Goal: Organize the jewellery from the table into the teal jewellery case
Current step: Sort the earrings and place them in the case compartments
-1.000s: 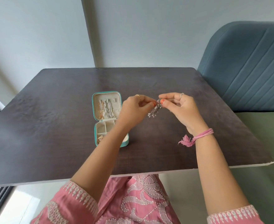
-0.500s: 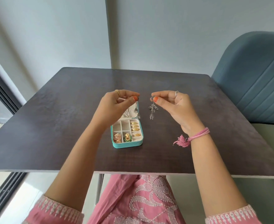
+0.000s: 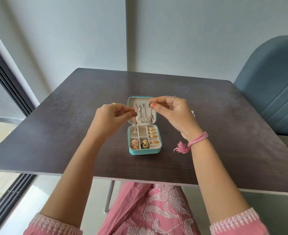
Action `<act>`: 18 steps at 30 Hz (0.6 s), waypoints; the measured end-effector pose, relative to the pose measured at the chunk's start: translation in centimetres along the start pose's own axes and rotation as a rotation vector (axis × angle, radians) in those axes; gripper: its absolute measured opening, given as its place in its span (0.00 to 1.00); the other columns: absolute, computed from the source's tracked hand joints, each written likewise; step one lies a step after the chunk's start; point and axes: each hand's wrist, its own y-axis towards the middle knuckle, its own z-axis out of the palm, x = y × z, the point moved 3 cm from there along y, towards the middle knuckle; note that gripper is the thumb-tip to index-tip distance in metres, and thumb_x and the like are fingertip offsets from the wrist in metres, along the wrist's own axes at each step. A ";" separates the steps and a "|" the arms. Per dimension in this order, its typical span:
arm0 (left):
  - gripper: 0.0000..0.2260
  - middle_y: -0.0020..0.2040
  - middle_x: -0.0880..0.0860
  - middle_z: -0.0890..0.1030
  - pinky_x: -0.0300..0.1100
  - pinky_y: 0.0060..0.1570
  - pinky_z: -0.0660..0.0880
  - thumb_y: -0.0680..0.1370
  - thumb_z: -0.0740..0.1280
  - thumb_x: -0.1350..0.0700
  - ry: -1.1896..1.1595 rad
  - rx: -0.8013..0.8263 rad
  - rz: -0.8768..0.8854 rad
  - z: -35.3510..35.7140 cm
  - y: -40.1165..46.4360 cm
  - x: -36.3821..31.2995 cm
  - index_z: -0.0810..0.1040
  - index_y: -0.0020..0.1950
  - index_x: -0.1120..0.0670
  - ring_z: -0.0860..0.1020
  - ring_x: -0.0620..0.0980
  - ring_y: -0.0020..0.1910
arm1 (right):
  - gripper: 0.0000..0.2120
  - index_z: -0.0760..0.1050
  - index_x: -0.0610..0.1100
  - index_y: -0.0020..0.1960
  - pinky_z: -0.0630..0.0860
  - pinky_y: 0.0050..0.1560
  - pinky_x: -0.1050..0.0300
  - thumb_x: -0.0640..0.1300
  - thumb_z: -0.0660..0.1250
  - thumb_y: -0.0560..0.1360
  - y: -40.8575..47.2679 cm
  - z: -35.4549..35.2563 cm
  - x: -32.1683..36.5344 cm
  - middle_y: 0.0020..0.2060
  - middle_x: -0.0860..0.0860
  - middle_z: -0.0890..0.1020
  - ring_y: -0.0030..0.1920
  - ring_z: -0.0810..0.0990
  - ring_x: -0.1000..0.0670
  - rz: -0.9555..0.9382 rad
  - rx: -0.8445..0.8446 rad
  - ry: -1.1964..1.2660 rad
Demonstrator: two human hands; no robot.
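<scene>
Both hands have moved back over the open case since half a second ago, when they were held in front of it. Now the left hand (image 3: pixel 109 116) pinches a small silver earring (image 3: pixel 135 113) between thumb and finger, and it hangs down over the left side of the case. The right hand (image 3: pixel 172 112) pinches a second silver earring (image 3: pixel 150 105) the same way, up by the top right corner of the lid, with the dangly part (image 3: pixel 151 118) hanging in front of the lid. The two grips are apart, with the lid between them. Behind them the teal jewellery case (image 3: pixel 145 151) sits open near the middle of the table (image 3: pixel 63 133). Silver chains (image 3: pixel 142 114) hang inside the lid. Gold rings (image 3: pixel 152 135) sit in the slots on the right, and a rose gold piece (image 3: pixel 134 144) and a green and gold piece (image 3: pixel 145 144) lie in the front boxes. A tiny silver thing (image 3: pixel 193 114) lies on the table just past the right hand. Bare table shows on every side of the case, out to the edges. A blue chair (image 3: pixel 272 85) stands at the right edge.
</scene>
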 end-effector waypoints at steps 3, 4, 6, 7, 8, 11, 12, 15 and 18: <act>0.06 0.43 0.45 0.85 0.19 0.40 0.68 0.74 0.72 0.55 0.048 0.019 0.001 0.1 -0.2 0.5 0.85 0.50 0.51 0.78 0.30 0.37 | 0.06 0.82 0.44 0.51 0.77 0.52 0.65 0.39 0.70 0.74 0.3 0.5 -0.1 0.47 0.52 0.85 0.49 0.82 0.56 -0.002 0.006 -0.006; 0.06 0.42 0.45 0.84 0.19 0.40 0.68 0.74 0.72 0.55 0.063 0.022 0.000 0.2 -0.2 0.7 0.85 0.50 0.51 0.77 0.29 0.37 | 0.06 0.82 0.43 0.51 0.76 0.51 0.66 0.39 0.70 0.74 0.3 0.6 0.0 0.47 0.52 0.85 0.49 0.82 0.57 -0.005 0.009 -0.010; 0.06 0.42 0.45 0.84 0.18 0.40 0.68 0.74 0.72 0.55 0.088 0.031 -0.007 0.4 -0.3 1.0 0.85 0.50 0.51 0.77 0.29 0.37 | 0.07 0.82 0.43 0.51 0.76 0.50 0.67 0.39 0.70 0.74 0.4 0.8 0.1 0.47 0.52 0.84 0.48 0.82 0.58 -0.013 0.013 -0.019; 0.06 0.42 0.45 0.84 0.18 0.39 0.68 0.74 0.72 0.55 0.096 0.036 -0.011 0.5 -0.3 1.1 0.85 0.50 0.51 0.77 0.29 0.36 | 0.07 0.82 0.43 0.51 0.76 0.49 0.67 0.39 0.70 0.74 0.4 1.0 0.1 0.47 0.52 0.84 0.48 0.82 0.59 -0.015 0.015 -0.024; 0.05 0.41 0.45 0.84 0.18 0.38 0.68 0.74 0.72 0.55 0.101 0.041 -0.014 0.6 -0.4 1.2 0.85 0.50 0.51 0.77 0.29 0.35 | 0.06 0.82 0.44 0.51 0.76 0.49 0.67 0.39 0.70 0.74 0.5 1.0 0.1 0.47 0.52 0.84 0.47 0.82 0.59 -0.015 0.015 -0.028; 0.05 0.40 0.45 0.83 0.18 0.37 0.67 0.74 0.71 0.56 0.103 0.051 -0.018 0.9 -0.3 1.4 0.85 0.49 0.51 0.75 0.26 0.34 | 0.06 0.82 0.44 0.50 0.76 0.49 0.67 0.39 0.70 0.74 0.6 1.1 0.0 0.46 0.53 0.84 0.46 0.81 0.59 -0.014 0.013 -0.034; 0.05 0.39 0.45 0.83 0.18 0.36 0.67 0.74 0.71 0.56 0.107 0.055 -0.023 1.0 -0.3 1.5 0.85 0.49 0.51 0.76 0.26 0.34 | 0.06 0.82 0.44 0.51 0.76 0.49 0.67 0.39 0.70 0.74 0.6 1.1 0.0 0.46 0.53 0.84 0.46 0.81 0.59 -0.014 0.014 -0.032; 0.05 0.37 0.43 0.81 0.19 0.36 0.68 0.74 0.71 0.55 0.138 0.071 -0.042 1.3 -0.3 1.9 0.85 0.48 0.51 0.76 0.30 0.35 | 0.06 0.82 0.44 0.51 0.76 0.49 0.67 0.39 0.70 0.74 0.6 1.1 0.0 0.46 0.53 0.84 0.46 0.81 0.59 -0.018 0.013 -0.032; 0.05 0.39 0.45 0.83 0.21 0.36 0.70 0.75 0.70 0.55 0.176 0.101 -0.059 1.7 -0.2 2.3 0.84 0.49 0.51 0.77 0.33 0.38 | 0.06 0.82 0.45 0.50 0.77 0.50 0.65 0.39 0.70 0.74 0.5 1.2 0.0 0.47 0.53 0.84 0.47 0.82 0.58 -0.025 0.016 -0.042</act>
